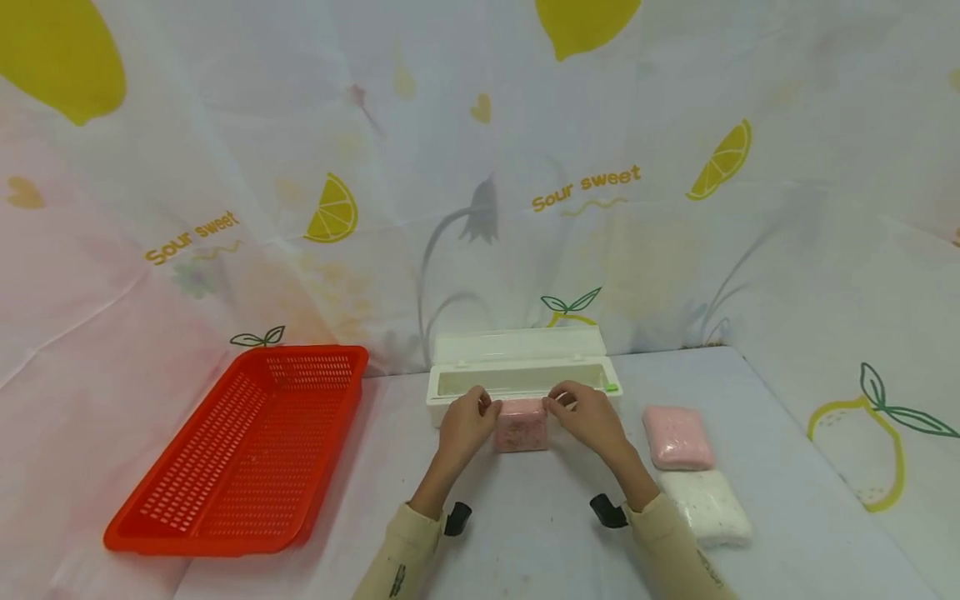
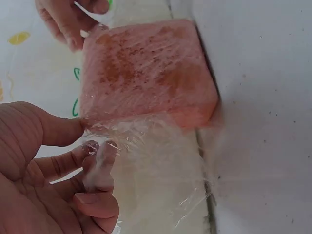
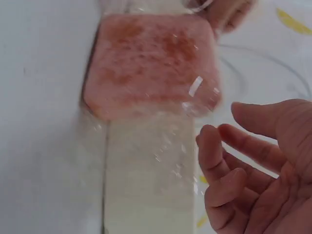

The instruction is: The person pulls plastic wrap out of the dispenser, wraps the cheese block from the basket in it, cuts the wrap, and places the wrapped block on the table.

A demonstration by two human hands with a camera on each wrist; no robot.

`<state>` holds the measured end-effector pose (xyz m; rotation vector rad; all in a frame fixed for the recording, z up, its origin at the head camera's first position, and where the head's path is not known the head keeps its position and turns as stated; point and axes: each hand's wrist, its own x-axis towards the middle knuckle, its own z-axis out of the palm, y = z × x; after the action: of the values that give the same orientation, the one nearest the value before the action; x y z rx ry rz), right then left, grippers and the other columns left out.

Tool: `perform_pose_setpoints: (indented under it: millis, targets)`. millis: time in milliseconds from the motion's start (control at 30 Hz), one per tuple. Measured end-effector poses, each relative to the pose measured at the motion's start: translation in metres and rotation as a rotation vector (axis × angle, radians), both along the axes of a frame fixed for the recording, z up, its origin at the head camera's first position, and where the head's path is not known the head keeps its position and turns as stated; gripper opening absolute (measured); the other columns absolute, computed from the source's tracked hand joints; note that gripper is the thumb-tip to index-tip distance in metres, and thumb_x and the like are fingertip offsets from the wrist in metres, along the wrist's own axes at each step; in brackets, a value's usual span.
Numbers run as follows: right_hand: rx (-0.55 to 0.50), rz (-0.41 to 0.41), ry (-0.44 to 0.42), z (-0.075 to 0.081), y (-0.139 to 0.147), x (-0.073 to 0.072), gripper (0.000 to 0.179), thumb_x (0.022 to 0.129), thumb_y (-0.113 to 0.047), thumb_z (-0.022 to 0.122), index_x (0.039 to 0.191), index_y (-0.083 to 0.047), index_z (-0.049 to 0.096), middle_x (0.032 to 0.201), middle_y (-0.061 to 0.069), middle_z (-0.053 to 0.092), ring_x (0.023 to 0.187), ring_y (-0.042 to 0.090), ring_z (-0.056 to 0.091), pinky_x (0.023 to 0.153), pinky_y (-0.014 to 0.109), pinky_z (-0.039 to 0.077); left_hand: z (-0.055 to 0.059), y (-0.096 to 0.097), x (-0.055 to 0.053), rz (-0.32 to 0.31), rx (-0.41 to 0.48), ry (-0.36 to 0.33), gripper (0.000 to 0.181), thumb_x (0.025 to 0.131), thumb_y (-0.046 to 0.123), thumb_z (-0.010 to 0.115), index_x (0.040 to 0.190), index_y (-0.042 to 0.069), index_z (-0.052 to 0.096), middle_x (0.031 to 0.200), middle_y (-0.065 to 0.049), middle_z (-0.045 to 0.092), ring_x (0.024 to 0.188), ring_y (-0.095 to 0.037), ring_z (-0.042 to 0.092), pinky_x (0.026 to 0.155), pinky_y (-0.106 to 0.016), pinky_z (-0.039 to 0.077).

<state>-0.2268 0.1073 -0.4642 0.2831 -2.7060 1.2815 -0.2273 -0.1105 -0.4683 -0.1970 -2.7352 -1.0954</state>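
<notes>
A pink square slice [image 1: 521,426] with brown patches, like toasted bread, is wrapped in clear plastic film [image 2: 151,141]. It tilts up against the front of a long white box [image 1: 442,410] with a raised lid. My left hand [image 1: 467,425] pinches the film by the slice's upper left corner. At the upper right corner is my right hand [image 1: 588,414], its thumb and curled fingers holding the film's edge. Loose film hangs past the slice's sides in both wrist views. A small green piece [image 1: 611,387] sits at the box's right end.
To the left stands a red perforated basket [image 1: 300,535]. On the right of the white table [image 1: 525,550], a wrapped pink block [image 1: 678,437] lies against a wrapped white one [image 1: 705,506]. A lemon-print cloth [image 1: 450,167] hangs behind the box.
</notes>
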Motion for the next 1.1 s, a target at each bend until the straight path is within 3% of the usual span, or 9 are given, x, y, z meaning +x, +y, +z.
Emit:
perform_pose_setpoints:
  millis: [167,300,467,600,700,900,1100]
  targets:
    - [-0.014,-0.133,0.134,0.005,0.025,0.007,0.027,0.090,-0.026,0.073,0.107,-0.006,0.068,0.096,0.009,0.071,0.085,0.025,0.067,0.071,0.042,0.052,0.010,-0.001,0.009,0.004,-0.035,0.035,0.015,0.093,0.020,0.067,0.087,0.008,0.062,0.076,-0.001,0.060,0.063,-0.015,0.053,0.054,-0.031,0.042]
    - [0.016,-0.216,0.196,0.002,0.042,0.004,0.048,0.084,-0.026,0.080,0.119,0.001,0.062,0.115,0.018,0.065,0.106,0.035,0.061,0.087,0.051,0.047,0.014,0.000,0.012,0.002,-0.052,0.069,0.012,0.092,0.018,0.068,0.091,0.007,0.064,0.081,-0.004,0.062,0.070,-0.018,0.057,0.058,-0.034,0.045]
    - [-0.005,-0.198,0.143,-0.011,0.054,-0.008,0.074,0.074,-0.031,0.087,0.129,0.005,0.052,0.122,0.022,0.058,0.112,0.038,0.053,0.095,0.054,0.040,0.011,0.002,0.014,-0.030,-0.080,0.074,0.013,0.092,0.018,0.068,0.093,0.006,0.065,0.083,-0.005,0.064,0.073,-0.020,0.060,0.061,-0.034,0.047]
    - [-0.006,-0.179,0.062,-0.023,0.057,-0.015,0.084,0.076,-0.041,0.085,0.135,0.003,0.046,0.126,0.021,0.055,0.111,0.035,0.053,0.094,0.053,0.040,0.007,0.004,0.014,-0.029,-0.091,0.062,0.014,0.092,0.020,0.069,0.092,0.007,0.065,0.084,-0.004,0.063,0.074,-0.019,0.059,0.062,-0.033,0.047]
    - [0.002,-0.191,0.029,-0.032,0.056,-0.018,0.083,0.079,-0.044,0.082,0.137,0.001,0.045,0.130,0.021,0.055,0.114,0.035,0.053,0.095,0.053,0.041,0.005,0.004,0.014,-0.020,-0.085,0.059,0.014,0.092,0.021,0.069,0.092,0.007,0.065,0.084,-0.004,0.063,0.074,-0.018,0.059,0.061,-0.033,0.047]
    - [-0.010,-0.232,0.069,-0.047,0.057,-0.016,0.078,0.082,-0.033,0.081,0.142,0.000,0.045,0.144,0.020,0.048,0.130,0.038,0.046,0.104,0.053,0.035,0.004,0.004,0.014,-0.002,-0.077,0.020,0.015,0.093,0.022,0.069,0.092,0.008,0.065,0.084,-0.002,0.062,0.074,-0.017,0.057,0.061,-0.032,0.046]
    - [-0.022,-0.234,0.058,-0.049,0.057,-0.015,0.081,0.082,-0.036,0.080,0.144,0.002,0.044,0.151,0.021,0.038,0.138,0.040,0.036,0.110,0.053,0.029,0.005,0.004,0.014,-0.007,-0.101,0.027,0.014,0.093,0.020,0.070,0.092,0.008,0.065,0.084,-0.002,0.061,0.075,-0.016,0.056,0.062,-0.032,0.046]
